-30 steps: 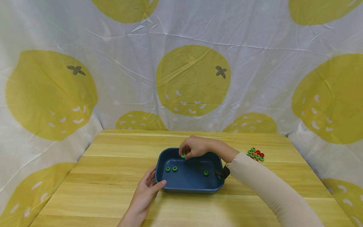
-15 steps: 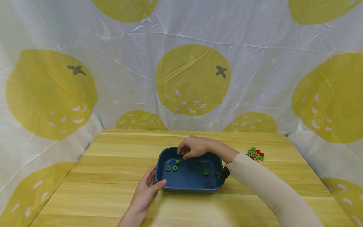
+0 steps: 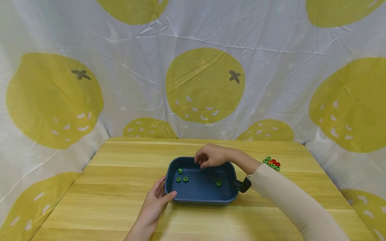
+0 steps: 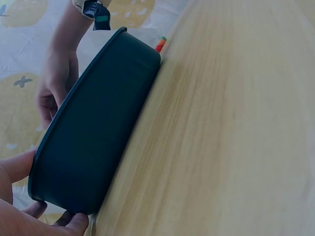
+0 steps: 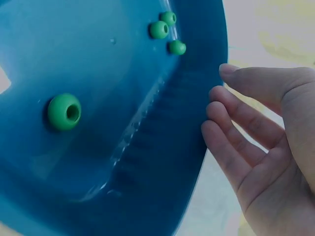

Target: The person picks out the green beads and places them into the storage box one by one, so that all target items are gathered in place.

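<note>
A dark blue rectangular basin [image 3: 199, 192] sits mid-table. My left hand [image 3: 155, 201] grips its left end, thumb over the rim and fingers against the outside and low edge, as the left wrist view shows. Three green beads lie in a cluster near its left end, among them a bead [image 3: 180, 171] by the back wall. Another green bead [image 5: 65, 112] rests on the floor toward the right. My right hand [image 3: 212, 155] hovers over the back rim. In the right wrist view its thumb and fingers [image 5: 241, 115] are loosely bent and apart, holding nothing.
Several green, red and orange beads [image 3: 272, 164] lie bunched on the wooden table [image 3: 120, 174] to the right, behind the right sleeve [image 3: 283, 197]. A dark wrist camera [image 3: 243, 184] overlaps the basin's right end. A lemon-print cloth [image 3: 205, 87] hangs behind.
My right hand lets go of a green bead, which drops into the basin and rolls left toward the other two. The hand then shifts slightly right. The left hand stays put.
</note>
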Demonstrator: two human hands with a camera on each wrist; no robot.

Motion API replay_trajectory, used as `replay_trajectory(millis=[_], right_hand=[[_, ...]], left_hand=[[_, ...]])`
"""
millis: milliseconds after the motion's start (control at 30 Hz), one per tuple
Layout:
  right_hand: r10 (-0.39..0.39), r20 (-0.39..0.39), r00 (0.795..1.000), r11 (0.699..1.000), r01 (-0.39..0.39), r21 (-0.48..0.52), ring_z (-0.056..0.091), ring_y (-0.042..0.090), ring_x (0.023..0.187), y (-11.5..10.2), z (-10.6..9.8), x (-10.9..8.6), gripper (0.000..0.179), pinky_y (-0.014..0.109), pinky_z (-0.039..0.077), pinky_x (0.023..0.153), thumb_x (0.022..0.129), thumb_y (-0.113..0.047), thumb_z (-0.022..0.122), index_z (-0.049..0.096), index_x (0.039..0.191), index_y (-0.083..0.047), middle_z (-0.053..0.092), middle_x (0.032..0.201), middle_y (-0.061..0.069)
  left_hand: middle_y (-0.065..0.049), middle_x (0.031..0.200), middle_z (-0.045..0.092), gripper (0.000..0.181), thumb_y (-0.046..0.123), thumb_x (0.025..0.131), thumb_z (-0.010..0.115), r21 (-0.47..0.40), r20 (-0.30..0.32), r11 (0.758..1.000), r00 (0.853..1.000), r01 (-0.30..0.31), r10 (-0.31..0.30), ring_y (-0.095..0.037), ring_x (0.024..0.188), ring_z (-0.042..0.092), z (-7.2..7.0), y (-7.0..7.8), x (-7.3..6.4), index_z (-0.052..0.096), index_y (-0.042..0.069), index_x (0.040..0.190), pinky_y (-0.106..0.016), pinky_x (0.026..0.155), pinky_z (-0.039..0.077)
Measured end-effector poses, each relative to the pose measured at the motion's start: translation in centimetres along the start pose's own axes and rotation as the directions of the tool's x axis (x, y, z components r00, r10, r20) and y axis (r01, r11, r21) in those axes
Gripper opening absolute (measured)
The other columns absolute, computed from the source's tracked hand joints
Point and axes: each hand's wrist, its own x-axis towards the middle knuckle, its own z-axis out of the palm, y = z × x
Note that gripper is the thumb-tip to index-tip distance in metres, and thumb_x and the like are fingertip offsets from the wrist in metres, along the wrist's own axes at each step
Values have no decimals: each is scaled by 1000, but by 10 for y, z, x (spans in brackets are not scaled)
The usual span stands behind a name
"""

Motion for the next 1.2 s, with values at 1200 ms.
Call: replay_trajectory(millis=[1200], right_hand=[[89,-119,989,995,-84,53,68,14,98,28,-13,-65,25,33,56,87,97,-7,72,72,122,-1,72,109,7]], left_hand=[[-25,160,36,78,2,92,77,11,3,1000,1000,-26,26,-40,141,40,-1,-2,0,36,4,159,-30,98,49]])
